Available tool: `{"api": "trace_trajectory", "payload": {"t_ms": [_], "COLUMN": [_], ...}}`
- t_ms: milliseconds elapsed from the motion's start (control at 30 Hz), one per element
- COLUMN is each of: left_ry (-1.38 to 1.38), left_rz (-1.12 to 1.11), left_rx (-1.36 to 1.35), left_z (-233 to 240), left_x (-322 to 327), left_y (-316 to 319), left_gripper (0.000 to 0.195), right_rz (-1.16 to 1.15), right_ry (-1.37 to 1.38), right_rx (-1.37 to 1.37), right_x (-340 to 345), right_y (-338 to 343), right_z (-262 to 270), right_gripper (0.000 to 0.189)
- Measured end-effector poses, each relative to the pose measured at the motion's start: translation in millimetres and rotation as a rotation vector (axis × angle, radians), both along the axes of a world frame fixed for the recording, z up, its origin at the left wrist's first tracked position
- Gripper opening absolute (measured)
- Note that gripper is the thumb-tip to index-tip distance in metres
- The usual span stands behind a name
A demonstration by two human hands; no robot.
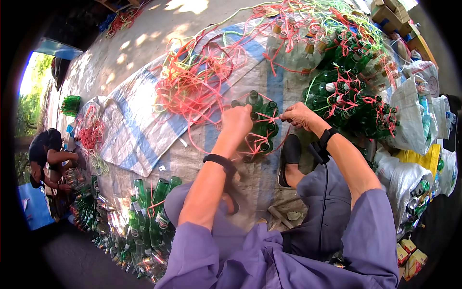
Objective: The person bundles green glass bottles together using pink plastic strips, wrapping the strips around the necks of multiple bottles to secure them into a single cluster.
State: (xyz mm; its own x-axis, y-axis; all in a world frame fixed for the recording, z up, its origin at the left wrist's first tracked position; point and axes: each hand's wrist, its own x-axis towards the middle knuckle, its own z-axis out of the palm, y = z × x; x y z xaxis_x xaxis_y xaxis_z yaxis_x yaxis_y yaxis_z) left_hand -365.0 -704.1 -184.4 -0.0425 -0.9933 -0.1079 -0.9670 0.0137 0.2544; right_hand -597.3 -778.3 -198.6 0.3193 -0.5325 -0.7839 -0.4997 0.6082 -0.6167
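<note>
In front of me stands a bundle of green glass bottles [255, 102], upright and close together. Pink plastic twine [266, 118] criss-crosses between their necks. My right hand [301, 116], at the bundle's right side, pinches a taut strand of it between thumb and fingers. On the left, my left hand [236, 121] is closed over the bottle tops, with twine running up to it; its fingertips are partly hidden. A loose loop of twine curves around the bundle's near left side.
A tangled heap of pink and yellow-green twine [191, 83] lies on the woven plastic sheet [133, 133]. Tied clear bottles [296, 50] and green bottles [339, 92] stand at right, beside filled sacks [408, 112]. Loose green bottles [155, 202] are at lower left. Another person [47, 155] crouches far left.
</note>
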Motion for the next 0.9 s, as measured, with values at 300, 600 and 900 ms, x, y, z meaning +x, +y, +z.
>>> {"api": "trace_trajectory", "payload": {"t_ms": [300,600,900], "left_ry": [0.234,0.044,0.099], "left_rz": [-0.199,-0.448,-0.326], "left_rx": [-0.427,-0.183,-0.122], "left_z": [35,20,14], "left_x": [-35,-54,-52], "left_y": [19,39,44], "left_gripper": [0.013,0.024,0.036], "right_rz": [0.004,0.100,0.256], "right_ry": [-0.001,0.037,0.236], "right_rx": [-0.108,-0.218,-0.598], "right_x": [-2,0,-11], "right_y": [3,8,3], "right_z": [10,19,17], "right_gripper": [0.020,0.027,0.029]}}
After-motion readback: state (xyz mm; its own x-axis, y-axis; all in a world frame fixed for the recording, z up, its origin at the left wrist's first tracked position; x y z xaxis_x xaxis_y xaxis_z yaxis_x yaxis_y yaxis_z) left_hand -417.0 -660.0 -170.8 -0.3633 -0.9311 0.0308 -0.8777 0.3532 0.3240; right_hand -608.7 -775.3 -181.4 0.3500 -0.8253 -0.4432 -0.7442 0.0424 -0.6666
